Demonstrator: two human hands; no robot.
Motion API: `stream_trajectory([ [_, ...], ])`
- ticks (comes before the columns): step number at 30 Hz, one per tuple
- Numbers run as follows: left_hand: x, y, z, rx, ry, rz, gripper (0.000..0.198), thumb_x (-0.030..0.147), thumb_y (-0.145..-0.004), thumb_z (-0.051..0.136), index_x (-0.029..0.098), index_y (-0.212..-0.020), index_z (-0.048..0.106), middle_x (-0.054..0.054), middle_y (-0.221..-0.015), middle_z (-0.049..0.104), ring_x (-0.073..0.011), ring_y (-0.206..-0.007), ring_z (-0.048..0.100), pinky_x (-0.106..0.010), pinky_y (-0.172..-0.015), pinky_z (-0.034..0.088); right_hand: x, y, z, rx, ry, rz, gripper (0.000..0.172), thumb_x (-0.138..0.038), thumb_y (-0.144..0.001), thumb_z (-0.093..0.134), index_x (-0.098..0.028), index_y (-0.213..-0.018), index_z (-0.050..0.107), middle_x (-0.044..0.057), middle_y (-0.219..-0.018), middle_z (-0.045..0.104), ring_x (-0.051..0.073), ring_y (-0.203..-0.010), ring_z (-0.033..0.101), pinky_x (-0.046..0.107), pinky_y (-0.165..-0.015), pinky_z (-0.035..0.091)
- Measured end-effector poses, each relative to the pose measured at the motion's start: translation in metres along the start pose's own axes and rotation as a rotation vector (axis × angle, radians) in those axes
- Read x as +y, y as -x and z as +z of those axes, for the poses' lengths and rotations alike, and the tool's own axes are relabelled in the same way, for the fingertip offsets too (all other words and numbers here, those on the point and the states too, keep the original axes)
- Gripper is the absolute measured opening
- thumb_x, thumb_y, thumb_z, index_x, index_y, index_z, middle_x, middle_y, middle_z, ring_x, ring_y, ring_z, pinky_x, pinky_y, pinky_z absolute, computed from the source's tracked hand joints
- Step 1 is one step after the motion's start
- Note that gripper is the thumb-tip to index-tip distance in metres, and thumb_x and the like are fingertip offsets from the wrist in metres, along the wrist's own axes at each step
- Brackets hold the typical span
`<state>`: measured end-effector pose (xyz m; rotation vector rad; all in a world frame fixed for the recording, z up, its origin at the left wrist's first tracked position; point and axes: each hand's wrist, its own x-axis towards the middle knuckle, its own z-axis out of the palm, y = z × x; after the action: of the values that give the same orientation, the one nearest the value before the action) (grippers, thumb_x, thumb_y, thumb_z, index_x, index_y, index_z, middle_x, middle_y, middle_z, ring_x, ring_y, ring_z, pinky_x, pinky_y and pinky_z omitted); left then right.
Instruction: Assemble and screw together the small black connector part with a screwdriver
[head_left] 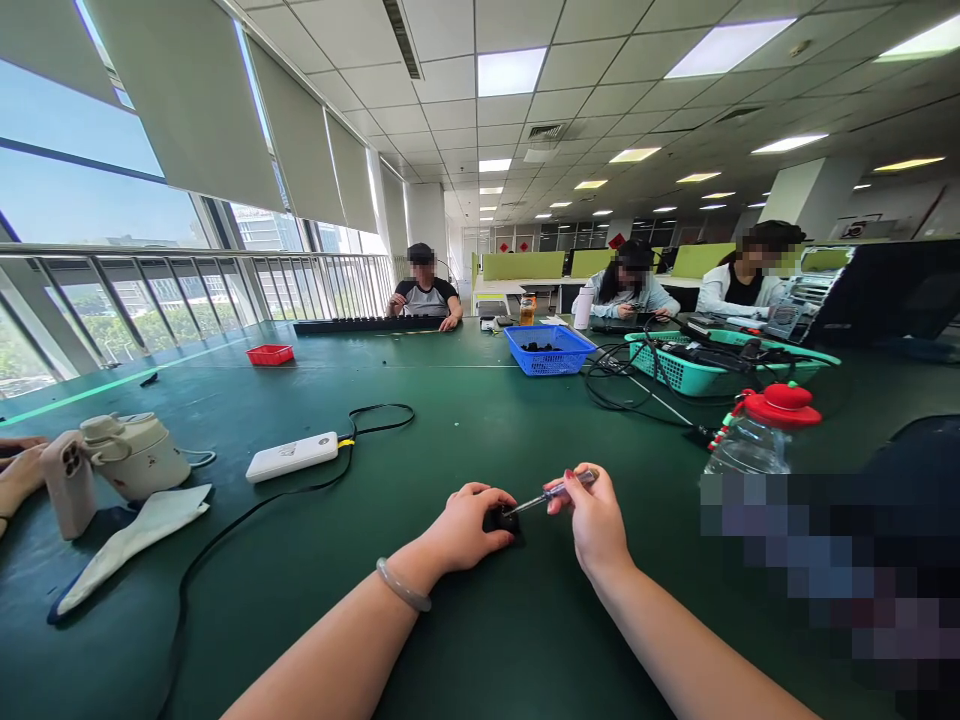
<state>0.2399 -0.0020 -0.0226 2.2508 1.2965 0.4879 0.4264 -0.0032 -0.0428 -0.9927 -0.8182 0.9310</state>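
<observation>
My left hand (472, 525) is closed on a small black part (504, 520), pressing it against the green table top (465, 660). Its exact kind is too small and covered to make out. In my right hand (596, 515) is a screwdriver (553, 492) with a translucent handle, held slanting down to the left. The screwdriver's tip meets or nearly meets the top of the black part. A bangle circles my left wrist.
To the left lie a white power bank (292, 457) with a black cable, a cloth (139, 545), a phone (69, 485) and a cream container (135, 455). Beyond are red (270, 355), blue (549, 352) and green baskets (679, 372). A red-capped bottle (757, 440) stands right; several people sit around.
</observation>
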Motion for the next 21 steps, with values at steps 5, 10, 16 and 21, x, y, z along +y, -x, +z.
stream_trajectory([
  [5, 0.0002, 0.0008, 0.0005, 0.007, 0.008, -0.002, 0.047, 0.027, -0.075, 0.071, 0.027, -0.121, 0.064, -0.004, -0.120, 0.068, -0.0276, -0.125, 0.050, -0.042, -0.108, 0.041, 0.0052, -0.0032, -0.0003, 0.055, -0.039, 0.064, 0.041, -0.047, -0.069, 0.071, -0.024, -0.084, 0.041, -0.005, -0.057, 0.067, 0.012, -0.040, 0.056, 0.028, -0.054, 0.046],
  [10, 0.0003, 0.0014, 0.0010, 0.003, 0.027, -0.011, 0.047, 0.028, -0.075, 0.071, 0.027, -0.122, 0.063, -0.005, -0.122, 0.067, -0.0273, -0.125, 0.051, -0.042, -0.108, 0.041, 0.0064, -0.0026, -0.0004, 0.083, -0.042, 0.085, 0.038, -0.044, -0.070, 0.070, -0.024, -0.084, 0.041, -0.005, -0.056, 0.067, 0.013, -0.040, 0.056, 0.028, -0.052, 0.047],
  [16, 0.0009, 0.0012, 0.0007, -0.003, 0.007, -0.040, 0.045, 0.028, -0.075, 0.071, 0.028, -0.120, 0.065, -0.006, -0.124, 0.064, -0.0284, -0.127, 0.049, -0.043, -0.110, 0.039, 0.0065, -0.0031, -0.0005, 0.082, -0.034, 0.086, 0.039, -0.045, -0.069, 0.070, -0.024, -0.083, 0.041, -0.005, -0.058, 0.067, 0.013, -0.039, 0.056, 0.028, -0.052, 0.047],
  [21, -0.0002, 0.0006, 0.0013, -0.005, 0.005, -0.047, 0.044, 0.029, -0.076, 0.072, 0.029, -0.119, 0.066, -0.007, -0.126, 0.063, -0.0292, -0.128, 0.048, -0.044, -0.110, 0.038, 0.0030, -0.0012, -0.0001, 0.049, 0.013, 0.027, 0.038, -0.047, -0.072, 0.069, -0.024, -0.085, 0.041, -0.005, -0.059, 0.067, 0.012, -0.040, 0.057, 0.028, -0.055, 0.047],
])
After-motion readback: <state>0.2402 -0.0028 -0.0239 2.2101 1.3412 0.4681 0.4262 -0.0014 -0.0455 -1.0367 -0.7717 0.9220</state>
